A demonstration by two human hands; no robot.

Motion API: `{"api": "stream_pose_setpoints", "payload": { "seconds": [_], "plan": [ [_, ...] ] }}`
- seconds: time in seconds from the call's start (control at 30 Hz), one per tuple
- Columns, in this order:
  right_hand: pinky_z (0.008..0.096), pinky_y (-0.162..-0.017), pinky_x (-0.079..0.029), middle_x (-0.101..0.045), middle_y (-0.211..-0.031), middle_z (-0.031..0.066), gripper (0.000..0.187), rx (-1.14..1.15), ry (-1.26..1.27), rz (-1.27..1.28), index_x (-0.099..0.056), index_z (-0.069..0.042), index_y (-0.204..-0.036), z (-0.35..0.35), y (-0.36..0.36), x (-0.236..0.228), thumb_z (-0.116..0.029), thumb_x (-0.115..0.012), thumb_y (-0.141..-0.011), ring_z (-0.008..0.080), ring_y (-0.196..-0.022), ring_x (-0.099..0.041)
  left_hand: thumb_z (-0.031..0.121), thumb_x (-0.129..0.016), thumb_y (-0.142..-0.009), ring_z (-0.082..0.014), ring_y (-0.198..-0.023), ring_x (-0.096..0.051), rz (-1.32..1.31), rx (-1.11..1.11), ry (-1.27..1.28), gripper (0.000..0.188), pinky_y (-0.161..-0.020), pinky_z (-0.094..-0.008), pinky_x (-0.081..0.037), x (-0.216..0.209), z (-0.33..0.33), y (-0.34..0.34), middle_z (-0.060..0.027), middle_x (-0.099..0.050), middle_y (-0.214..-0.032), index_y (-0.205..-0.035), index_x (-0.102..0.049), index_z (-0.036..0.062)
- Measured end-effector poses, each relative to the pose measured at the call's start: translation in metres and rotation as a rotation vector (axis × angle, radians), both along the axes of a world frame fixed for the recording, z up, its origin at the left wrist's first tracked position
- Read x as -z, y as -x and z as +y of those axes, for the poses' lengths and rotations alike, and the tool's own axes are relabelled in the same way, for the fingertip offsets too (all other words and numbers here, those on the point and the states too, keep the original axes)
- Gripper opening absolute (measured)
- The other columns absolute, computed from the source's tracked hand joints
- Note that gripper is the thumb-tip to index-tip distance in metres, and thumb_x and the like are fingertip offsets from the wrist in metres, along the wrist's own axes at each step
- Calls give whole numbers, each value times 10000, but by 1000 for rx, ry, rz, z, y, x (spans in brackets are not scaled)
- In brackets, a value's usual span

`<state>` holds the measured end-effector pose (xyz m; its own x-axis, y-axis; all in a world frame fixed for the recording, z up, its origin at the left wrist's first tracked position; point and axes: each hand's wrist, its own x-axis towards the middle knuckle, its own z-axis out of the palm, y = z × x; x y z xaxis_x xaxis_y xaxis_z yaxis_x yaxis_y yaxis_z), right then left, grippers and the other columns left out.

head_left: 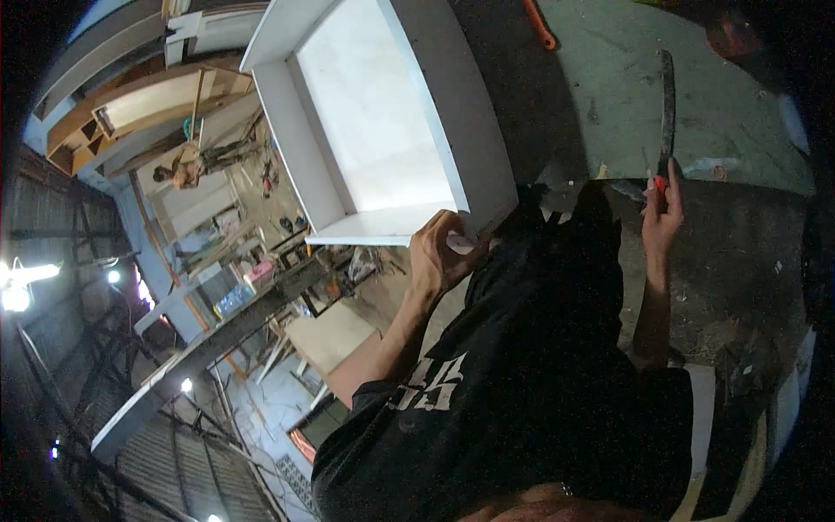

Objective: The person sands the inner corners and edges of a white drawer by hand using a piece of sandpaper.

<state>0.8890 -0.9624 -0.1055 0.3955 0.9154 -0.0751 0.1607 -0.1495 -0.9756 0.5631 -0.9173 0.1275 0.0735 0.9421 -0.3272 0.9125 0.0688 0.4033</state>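
A white open-fronted cabinet box (474,96) stands tilted in the upper middle, its bare white inside facing left. At its lower corner my left hand (439,252) is closed, with the fingers curled over the edge and the thumb below. My right hand (664,217) is closed round the red and black handle of a long, dark, flat file (668,104). The blade points away from me, over the green worktop (609,87), apart from the cabinet. My palm hides part of the handle.
An orange-handled tool (541,26) lies at the worktop's far side. Wooden furniture frames (156,100) and a person (183,171) low among scattered things are at the left. A long beam (209,335) crosses the lower left, near a pale board (329,335).
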Motion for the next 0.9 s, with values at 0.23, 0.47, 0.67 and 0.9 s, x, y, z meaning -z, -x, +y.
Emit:
{"api": "stream_pose_setpoints", "payload": {
  "seconds": [0.23,0.47,0.67,0.9],
  "plan": [
    [272,-684,-524,-664,-1131,99,514,-57,83,50,-449,-47,-1500,15,-9,-1,-221,-585,-1036,111,-847,-611,182,-849,-743,-236,-745,-720,107,-83,-59,265,-687,-342,-569,-10,-5,-17,-138,-722,-840,-841,-680,4],
    [232,-559,-467,-698,-933,49,513,-3,-19,-8,-444,-115,-1522,25,-7,0,-230,-580,-1040,62,-719,-575,172,-825,-764,-234,-728,-711,118,-121,-111,232,-656,-348,-560,-10,-5,-26,-133,-710,-823,-828,-666,15],
    [232,-593,-466,-682,-893,33,522,-22,7,-15,-426,-124,-1535,26,-6,-6,-223,-573,-1044,65,-704,-547,228,-792,-809,-236,-699,-695,113,-97,-116,263,-632,-357,-557,-7,-11,-20,-122,-696,-818,-841,-650,9],
    [286,-666,-501,-687,-896,60,522,-42,22,-1,-435,-101,-1528,24,-7,-7,-234,-573,-1042,100,-723,-558,305,-770,-830,-242,-686,-662,328,84,-37,265,-597,-385,-526,-33,10,-15,-64,-670,-799,-783,-637,80]
  ]
}}
